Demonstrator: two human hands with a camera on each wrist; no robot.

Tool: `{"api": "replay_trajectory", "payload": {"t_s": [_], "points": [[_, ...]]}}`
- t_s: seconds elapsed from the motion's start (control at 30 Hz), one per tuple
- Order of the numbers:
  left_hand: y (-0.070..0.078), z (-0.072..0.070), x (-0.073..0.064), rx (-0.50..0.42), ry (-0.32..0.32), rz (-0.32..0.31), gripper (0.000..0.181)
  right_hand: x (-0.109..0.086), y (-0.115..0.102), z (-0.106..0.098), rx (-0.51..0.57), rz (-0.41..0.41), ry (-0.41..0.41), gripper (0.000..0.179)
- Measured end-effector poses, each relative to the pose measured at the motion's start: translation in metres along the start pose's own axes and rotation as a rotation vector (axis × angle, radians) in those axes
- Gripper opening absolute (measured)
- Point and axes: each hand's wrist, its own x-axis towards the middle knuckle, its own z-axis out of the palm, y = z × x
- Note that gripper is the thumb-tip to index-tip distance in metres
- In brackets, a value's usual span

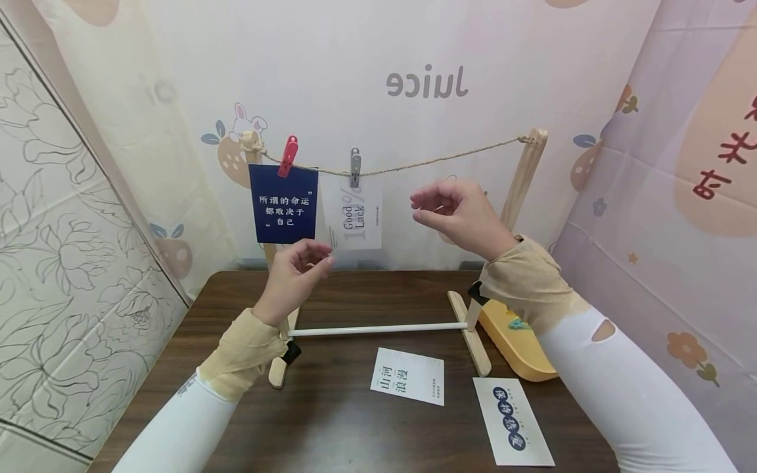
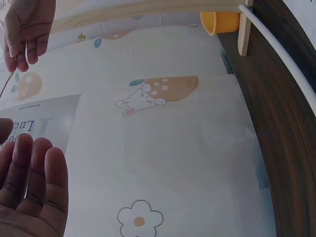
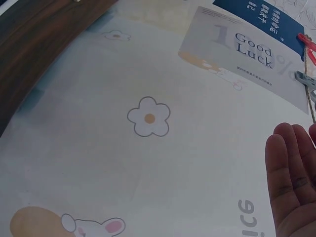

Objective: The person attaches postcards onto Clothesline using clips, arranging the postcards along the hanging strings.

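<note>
My left hand (image 1: 298, 274) hovers in front of the lower edges of two hanging cards, fingers loosely curled and holding nothing. Higher and to the right, my right hand (image 1: 460, 211) is in the air below the twine (image 1: 437, 160), also empty with relaxed fingers. A red clip (image 1: 288, 157) fastens a dark blue card (image 1: 284, 187) with white writing to the twine. Beside it, a grey clip (image 1: 355, 169) holds a white "Good Luck" card (image 1: 371, 230). In the right wrist view, the right fingers (image 3: 279, 173) appear apart from the grey clip (image 3: 305, 79).
The twine is strung between two wooden posts (image 1: 523, 177), joined low down by a white rod (image 1: 378, 330). On the brown table (image 1: 331, 420) lie a white card (image 1: 414, 374) and another printed card (image 1: 514, 420). A yellow tray (image 1: 523, 361) stands at the right, partly behind my arm.
</note>
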Motion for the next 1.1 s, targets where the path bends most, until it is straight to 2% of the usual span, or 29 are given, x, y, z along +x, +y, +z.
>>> {"api": "replay_trajectory", "payload": {"t_s": [0.23, 0.83, 1.1], "points": [[-0.005, 0.005, -0.005, 0.044, -0.038, 0.002, 0.019, -0.008, 0.009, -0.001, -0.048, 0.015, -0.004, 0.024], [-0.021, 0.017, -0.015, 0.138, -0.084, -0.015, 0.017, -0.033, 0.039, 0.005, -0.023, 0.073, 0.0, 0.024], [-0.028, 0.021, -0.019, 0.146, -0.095, -0.012, 0.017, -0.041, 0.047, 0.01, -0.02, 0.094, -0.002, 0.026]]}}
